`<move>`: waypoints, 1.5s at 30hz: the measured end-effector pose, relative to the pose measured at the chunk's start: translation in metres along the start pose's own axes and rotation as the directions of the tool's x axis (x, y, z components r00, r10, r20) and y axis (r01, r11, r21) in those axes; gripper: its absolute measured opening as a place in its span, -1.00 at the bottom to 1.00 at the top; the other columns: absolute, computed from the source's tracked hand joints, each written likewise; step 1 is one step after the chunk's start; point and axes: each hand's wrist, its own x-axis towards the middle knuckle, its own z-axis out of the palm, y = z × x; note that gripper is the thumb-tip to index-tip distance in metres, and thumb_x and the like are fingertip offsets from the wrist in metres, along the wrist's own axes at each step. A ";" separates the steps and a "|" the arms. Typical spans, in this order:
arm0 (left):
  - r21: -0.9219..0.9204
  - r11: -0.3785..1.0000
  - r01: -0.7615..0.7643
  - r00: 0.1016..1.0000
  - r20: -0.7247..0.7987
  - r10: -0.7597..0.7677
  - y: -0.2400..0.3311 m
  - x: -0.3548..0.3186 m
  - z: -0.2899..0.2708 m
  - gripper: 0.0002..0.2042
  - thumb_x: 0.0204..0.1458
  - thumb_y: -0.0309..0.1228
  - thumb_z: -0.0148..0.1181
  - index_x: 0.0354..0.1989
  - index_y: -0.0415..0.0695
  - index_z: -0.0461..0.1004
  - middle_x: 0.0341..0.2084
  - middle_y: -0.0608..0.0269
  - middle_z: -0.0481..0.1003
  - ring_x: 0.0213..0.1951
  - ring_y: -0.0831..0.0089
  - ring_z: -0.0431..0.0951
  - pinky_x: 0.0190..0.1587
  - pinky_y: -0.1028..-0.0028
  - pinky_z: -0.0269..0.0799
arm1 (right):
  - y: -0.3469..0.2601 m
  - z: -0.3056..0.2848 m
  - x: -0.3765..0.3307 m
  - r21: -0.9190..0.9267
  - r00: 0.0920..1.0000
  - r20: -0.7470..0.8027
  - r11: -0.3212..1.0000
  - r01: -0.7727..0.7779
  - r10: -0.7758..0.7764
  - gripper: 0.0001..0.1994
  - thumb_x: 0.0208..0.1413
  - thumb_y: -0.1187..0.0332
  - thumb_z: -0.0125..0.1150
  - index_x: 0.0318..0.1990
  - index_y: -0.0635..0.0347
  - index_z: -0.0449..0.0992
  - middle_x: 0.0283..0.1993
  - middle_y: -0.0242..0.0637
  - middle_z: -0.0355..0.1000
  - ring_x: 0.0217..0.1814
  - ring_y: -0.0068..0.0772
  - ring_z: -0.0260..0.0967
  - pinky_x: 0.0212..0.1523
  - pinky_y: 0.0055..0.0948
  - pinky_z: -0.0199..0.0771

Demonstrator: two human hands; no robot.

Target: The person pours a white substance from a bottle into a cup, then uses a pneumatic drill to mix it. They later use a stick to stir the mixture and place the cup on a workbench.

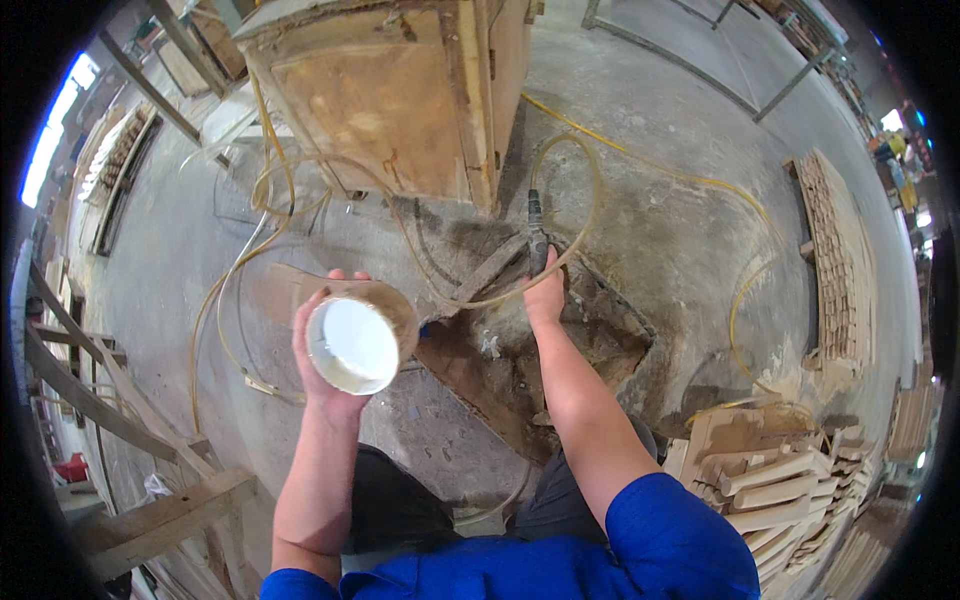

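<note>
My left hand [312, 350] is closed around a round, cup-shaped piece [358, 346], brown outside with a bright white inner face turned toward me. A flat brown strip [295, 288] reaches out to the left behind its fingers; whether it is joined to the piece I cannot tell. Farther forward, to the right, my right hand [546, 298] grips a dark, hose-fed hand tool [538, 248]. A yellowish hose [597, 190] loops from the tool's upper end. The tool's lower end is hidden by the hand.
A worn wooden cabinet [375, 110] stands ahead. Below my hands lies a dirty brown open box or tray [490, 370]. Loose wood pieces [775, 490] are piled at right, with a stacked pallet [835, 260] beyond. Wooden framing [165, 520] is at left. Hoses cross the floor.
</note>
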 end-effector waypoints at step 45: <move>0.296 0.906 0.304 0.944 -0.219 -0.246 -0.118 0.006 -0.032 -0.79 0.02 -0.42 -0.14 -0.17 -0.16 0.29 -0.16 0.09 0.43 -0.09 0.23 0.45 0.01 0.19 0.37 | -0.075 -0.187 0.014 0.696 0.823 -0.543 0.458 0.552 -0.167 -0.75 -0.03 0.41 0.19 -0.23 0.26 0.28 -0.40 -0.23 0.41 -0.52 -0.47 0.38 -0.52 -0.49 0.39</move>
